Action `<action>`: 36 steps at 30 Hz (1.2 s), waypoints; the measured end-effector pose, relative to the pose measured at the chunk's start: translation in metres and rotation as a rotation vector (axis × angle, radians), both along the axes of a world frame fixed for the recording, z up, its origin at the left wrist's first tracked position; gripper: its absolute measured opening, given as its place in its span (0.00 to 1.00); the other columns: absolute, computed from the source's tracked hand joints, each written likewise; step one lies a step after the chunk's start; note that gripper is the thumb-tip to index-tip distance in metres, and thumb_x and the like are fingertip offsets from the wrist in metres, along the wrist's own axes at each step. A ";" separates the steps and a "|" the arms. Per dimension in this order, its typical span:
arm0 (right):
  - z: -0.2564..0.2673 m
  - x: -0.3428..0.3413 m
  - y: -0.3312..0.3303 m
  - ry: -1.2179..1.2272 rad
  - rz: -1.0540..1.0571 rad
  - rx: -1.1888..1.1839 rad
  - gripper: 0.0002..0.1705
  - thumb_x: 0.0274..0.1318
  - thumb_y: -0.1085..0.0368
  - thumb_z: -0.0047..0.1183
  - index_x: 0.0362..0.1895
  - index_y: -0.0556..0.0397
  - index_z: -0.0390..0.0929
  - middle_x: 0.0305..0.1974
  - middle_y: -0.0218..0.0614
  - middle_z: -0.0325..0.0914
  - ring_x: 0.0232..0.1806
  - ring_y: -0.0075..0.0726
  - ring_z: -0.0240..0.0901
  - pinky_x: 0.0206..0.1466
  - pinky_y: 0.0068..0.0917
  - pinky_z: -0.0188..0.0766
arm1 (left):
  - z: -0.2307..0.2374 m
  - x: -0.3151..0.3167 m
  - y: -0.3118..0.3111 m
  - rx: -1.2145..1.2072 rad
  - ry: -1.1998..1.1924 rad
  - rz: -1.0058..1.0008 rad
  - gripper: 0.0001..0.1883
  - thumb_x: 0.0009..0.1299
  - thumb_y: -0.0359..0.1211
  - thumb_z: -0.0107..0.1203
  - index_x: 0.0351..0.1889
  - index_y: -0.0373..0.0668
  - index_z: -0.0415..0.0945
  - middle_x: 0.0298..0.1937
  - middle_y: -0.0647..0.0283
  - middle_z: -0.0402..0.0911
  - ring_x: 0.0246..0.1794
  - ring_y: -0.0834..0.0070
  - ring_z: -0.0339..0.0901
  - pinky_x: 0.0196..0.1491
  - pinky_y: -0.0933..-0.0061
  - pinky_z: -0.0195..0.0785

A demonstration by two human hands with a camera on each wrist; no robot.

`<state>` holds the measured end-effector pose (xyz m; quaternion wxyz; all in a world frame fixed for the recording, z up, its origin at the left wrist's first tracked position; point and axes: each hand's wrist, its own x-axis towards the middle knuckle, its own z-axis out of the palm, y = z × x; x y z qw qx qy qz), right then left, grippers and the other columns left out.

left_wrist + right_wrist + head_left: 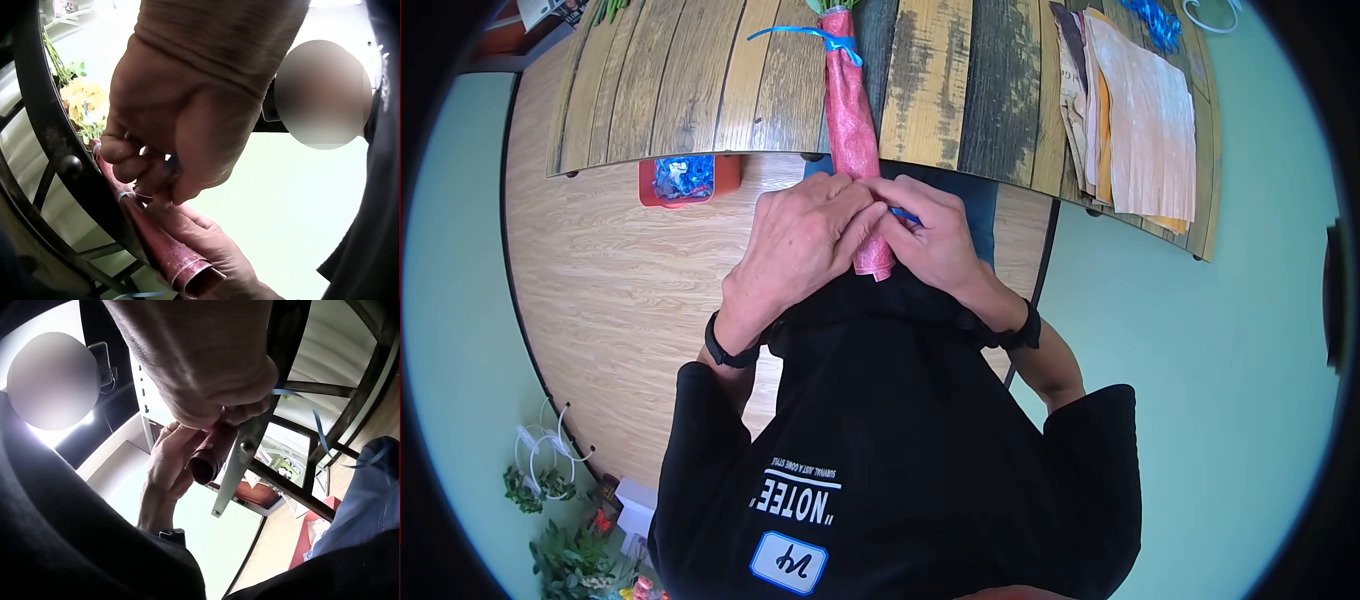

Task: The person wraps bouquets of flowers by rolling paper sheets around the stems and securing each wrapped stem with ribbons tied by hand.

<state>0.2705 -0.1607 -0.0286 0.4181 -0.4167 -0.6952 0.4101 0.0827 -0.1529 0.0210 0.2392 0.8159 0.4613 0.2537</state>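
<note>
A pink paper roll (pixel 852 120) runs from the table over its near edge towards the body, a blue ribbon (pixel 837 44) tied round its upper part. My left hand (pixel 798 240) lies over the roll's lower part, fingers curled, pinching blue ribbon (pixel 171 164) in the left wrist view. From the other side my right hand (pixel 932 232) holds the roll, its fingertips meeting the left ones, with a bit of blue ribbon beside them. The roll's hollow end (pixel 204 470) shows below both hands in the right wrist view, where a loose ribbon (pixel 320 428) trails off.
Paper sheets (pixel 1148 120) lie at the table's right, near blue shredded ribbon (pixel 1157 24). A red bin (pixel 726 180) with blue scraps stands on the floor below the edge. Green stems (pixel 612 9) lie at the back left; yellow flowers (pixel 84 100) top the roll.
</note>
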 end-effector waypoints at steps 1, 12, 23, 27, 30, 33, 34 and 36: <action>-0.002 0.002 0.002 -0.008 0.020 0.017 0.21 0.55 0.76 0.60 0.55 0.59 0.79 0.30 0.38 0.75 0.28 0.34 0.72 0.30 0.28 0.69 | 0.002 0.000 0.001 0.000 0.020 -0.022 0.09 0.71 0.35 0.60 0.34 0.39 0.78 0.31 0.59 0.78 0.32 0.60 0.79 0.30 0.59 0.70; -0.015 0.004 0.000 0.129 0.042 -0.076 0.14 0.57 0.76 0.60 0.49 0.58 0.84 0.29 0.36 0.76 0.29 0.33 0.70 0.33 0.28 0.66 | -0.007 -0.015 -0.017 -0.332 -0.266 0.060 0.16 0.75 0.43 0.59 0.38 0.38 0.78 0.26 0.62 0.76 0.26 0.70 0.76 0.30 0.70 0.69; -0.021 0.011 0.000 0.202 0.102 -0.206 0.11 0.60 0.72 0.63 0.48 0.57 0.85 0.27 0.30 0.74 0.27 0.22 0.68 0.31 0.22 0.63 | -0.035 0.026 -0.039 -1.105 -1.158 0.507 0.26 0.82 0.51 0.43 0.54 0.35 0.74 0.41 0.61 0.82 0.36 0.76 0.81 0.42 0.72 0.78; -0.028 0.015 -0.001 0.308 0.111 -0.296 0.11 0.60 0.73 0.63 0.47 0.59 0.85 0.28 0.32 0.74 0.26 0.22 0.71 0.29 0.21 0.66 | -0.041 0.029 -0.028 -1.174 -1.183 0.333 0.26 0.82 0.53 0.43 0.51 0.36 0.74 0.36 0.60 0.81 0.32 0.74 0.83 0.37 0.74 0.78; -0.021 0.019 0.002 0.435 0.182 -0.405 0.10 0.65 0.74 0.58 0.48 0.63 0.84 0.33 0.34 0.74 0.28 0.21 0.75 0.29 0.19 0.71 | -0.043 0.034 -0.028 -1.198 -1.220 0.336 0.25 0.81 0.53 0.43 0.48 0.37 0.73 0.31 0.62 0.79 0.28 0.74 0.82 0.33 0.75 0.78; -0.022 0.022 0.004 0.455 0.206 -0.450 0.10 0.65 0.74 0.58 0.49 0.63 0.84 0.34 0.36 0.75 0.30 0.24 0.79 0.32 0.20 0.73 | -0.049 0.035 -0.032 -1.162 -1.254 0.280 0.25 0.81 0.53 0.44 0.47 0.38 0.73 0.28 0.64 0.75 0.25 0.76 0.80 0.29 0.75 0.77; -0.025 0.023 0.006 0.414 0.221 -0.374 0.10 0.66 0.74 0.57 0.49 0.63 0.83 0.34 0.36 0.75 0.31 0.25 0.80 0.34 0.21 0.74 | -0.047 0.037 -0.031 -1.161 -1.254 0.282 0.25 0.81 0.53 0.44 0.47 0.38 0.73 0.28 0.64 0.75 0.25 0.76 0.80 0.29 0.75 0.77; -0.027 0.026 0.006 0.373 0.238 -0.302 0.10 0.66 0.74 0.56 0.49 0.63 0.83 0.34 0.36 0.76 0.32 0.26 0.81 0.36 0.21 0.75 | -0.043 0.041 -0.032 -1.117 -1.275 0.342 0.24 0.81 0.52 0.44 0.48 0.37 0.73 0.27 0.66 0.73 0.22 0.78 0.77 0.25 0.77 0.76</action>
